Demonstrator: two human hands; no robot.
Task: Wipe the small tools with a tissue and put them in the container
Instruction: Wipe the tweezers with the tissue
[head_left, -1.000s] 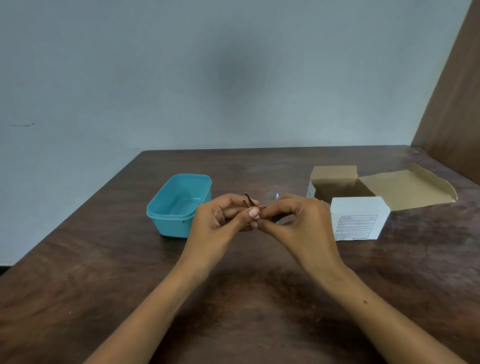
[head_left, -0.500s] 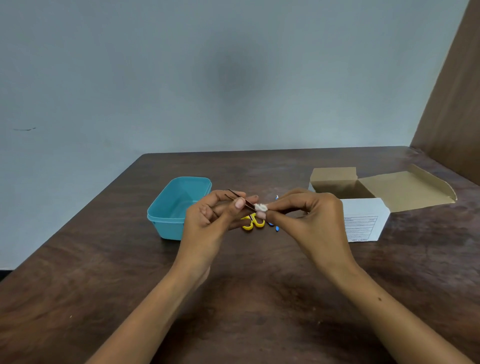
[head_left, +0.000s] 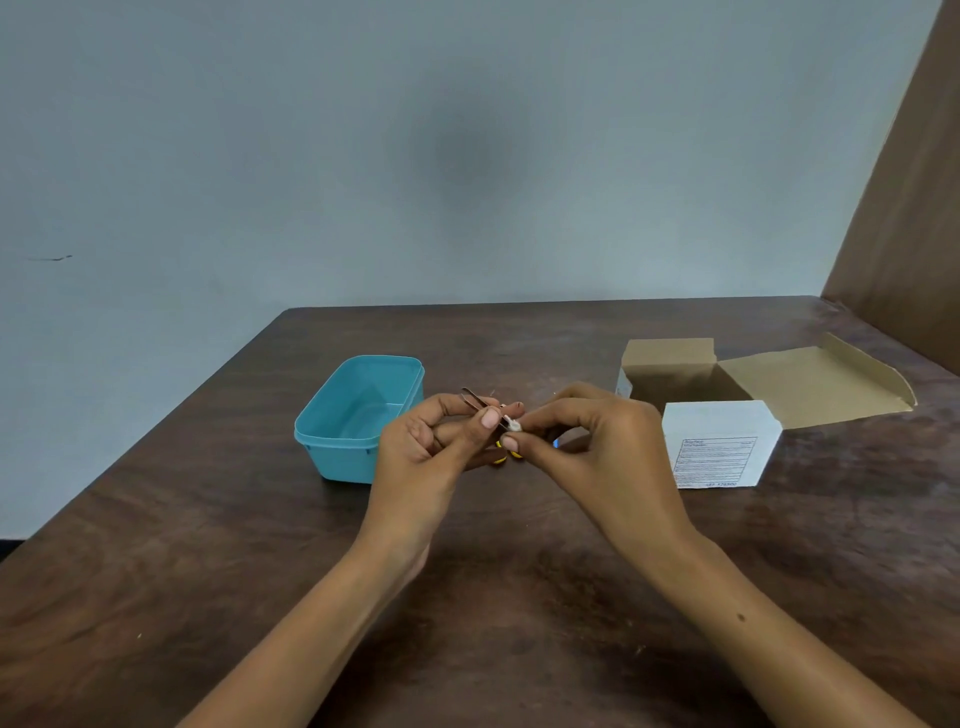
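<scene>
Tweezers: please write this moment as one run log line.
left hand holds tweezers | right hand pinches tissue on them | container: no tools visible

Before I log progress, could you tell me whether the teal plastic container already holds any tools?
No, the teal plastic container shows only its bare floor.

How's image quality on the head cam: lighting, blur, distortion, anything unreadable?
Head view: soft, even light, no harsh glare; a faint dark smudge on the wall. Wide-angle bend shows in the slanted brown panel at right. Left hand and right hand are fairly sharp, the tweezers and tissue small but visible. Print on the white box is too small to read.
</scene>
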